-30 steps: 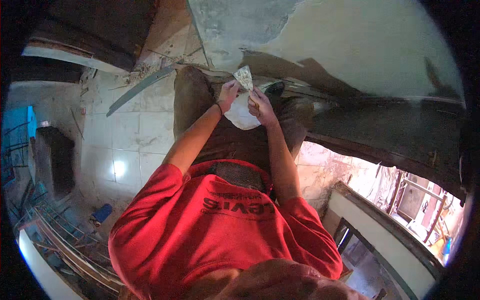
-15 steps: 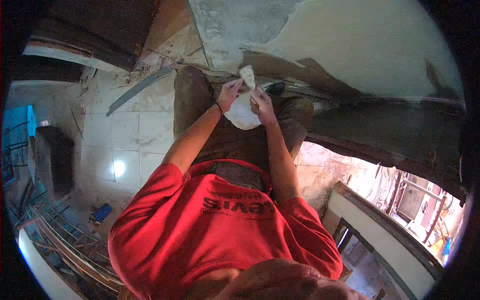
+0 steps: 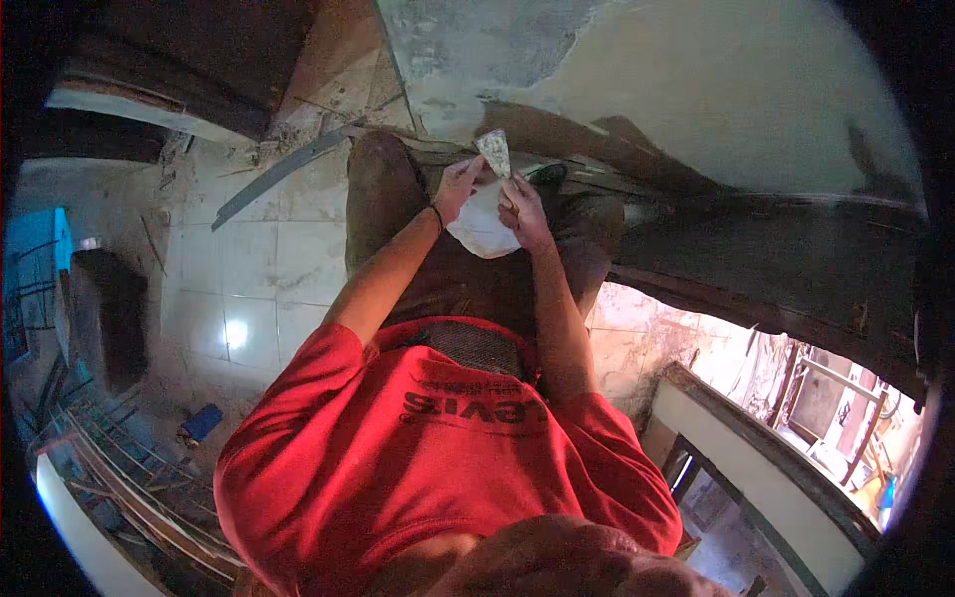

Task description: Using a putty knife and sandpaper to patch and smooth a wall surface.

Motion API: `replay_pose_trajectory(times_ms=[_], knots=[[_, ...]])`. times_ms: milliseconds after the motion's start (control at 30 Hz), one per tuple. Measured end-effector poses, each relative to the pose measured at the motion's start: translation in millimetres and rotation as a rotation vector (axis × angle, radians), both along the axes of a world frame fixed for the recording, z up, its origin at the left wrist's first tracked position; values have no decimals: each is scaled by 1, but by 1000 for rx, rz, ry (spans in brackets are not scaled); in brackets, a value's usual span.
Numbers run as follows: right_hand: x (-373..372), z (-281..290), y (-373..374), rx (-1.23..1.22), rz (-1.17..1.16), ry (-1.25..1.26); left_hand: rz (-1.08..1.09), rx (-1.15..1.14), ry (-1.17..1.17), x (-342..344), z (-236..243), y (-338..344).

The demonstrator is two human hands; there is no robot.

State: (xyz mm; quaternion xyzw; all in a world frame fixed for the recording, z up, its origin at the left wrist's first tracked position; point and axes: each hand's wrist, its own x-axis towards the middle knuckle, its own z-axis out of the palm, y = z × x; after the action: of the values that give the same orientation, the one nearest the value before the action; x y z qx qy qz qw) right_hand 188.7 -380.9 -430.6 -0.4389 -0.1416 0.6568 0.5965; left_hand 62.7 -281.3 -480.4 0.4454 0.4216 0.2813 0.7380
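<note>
A putty knife [image 3: 493,152] with a triangular, white-smeared blade points up and away from me, above my lap. My right hand [image 3: 525,215] is closed round its handle end. At the blade's left edge, my left hand [image 3: 459,189] has its fingertips pinched against it. Below both hands, between my bent legs, sits a white rounded thing [image 3: 485,233]; it looks like a bowl or a bag, but the hands partly cover it and I cannot tell which.
A patchy grey and cream wall [image 3: 696,90] rises in front. On the dusty tiled floor [image 3: 249,264] at the left lies a long grey strip [image 3: 284,177]. A small blue object [image 3: 202,423] rests lower left. A dark ledge [image 3: 786,269] runs along the right.
The putty knife's blade has turned slightly, so its face looks greyer and more speckled than before. Both hands stay in nearly the same place.
</note>
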Motion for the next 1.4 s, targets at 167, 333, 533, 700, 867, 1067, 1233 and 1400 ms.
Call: replay_pose_trajectory(times_ms=[167,333,533,700,867,1067,1233,1400], knots=[[-1,4,0,-15,61,-7,-14,4,44,-1,-2,1],[1,-3,0,0,-24,-129,-28,-12,41,0,0,1],[-1,-3,0,-47,-73,-130,-16,-21,46,-1,3,0],[-1,3,-1,22,26,-44,-24,-32,12,-3,2,0],[0,3,-2,49,55,-10,-28,-43,22,-2,-2,1],[4,-13,-2,-133,-90,-268,-84,72,-40,-6,-2,-2],[8,-20,-4,-22,-82,-122,29,-14,40,1,2,-9],[12,-43,-3,-43,-132,-361,-35,51,-18,3,-3,-7]])
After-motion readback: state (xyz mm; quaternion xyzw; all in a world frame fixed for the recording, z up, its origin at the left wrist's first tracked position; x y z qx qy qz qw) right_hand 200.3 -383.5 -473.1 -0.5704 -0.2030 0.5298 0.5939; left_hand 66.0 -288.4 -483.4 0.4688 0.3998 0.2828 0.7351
